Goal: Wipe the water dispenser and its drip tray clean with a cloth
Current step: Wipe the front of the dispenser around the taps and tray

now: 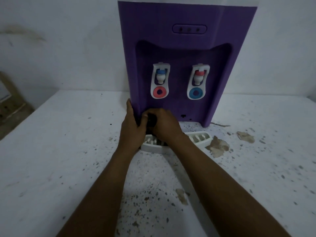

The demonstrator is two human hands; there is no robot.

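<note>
White table, its paint flecked and chipped, carries the purple water dispenser, which stands upright at the far edge against a pale wall. Your two bare forearms reach in from the near edge and meet at the dispenser's lower left front corner. The white drip tray lies on the table just in front of the dispenser, out of its slot, its middle hidden under your wrists. A brown patch of bare surface shows beside the tray's right end. Your left hand braces the corner, fingers straight and together along the dispenser's left side. Your right hand is curled tight around a dark cloth, pressing it to the lower front panel. Above, a blue-capped tap and a red-capped tap sit side by side.
</note>
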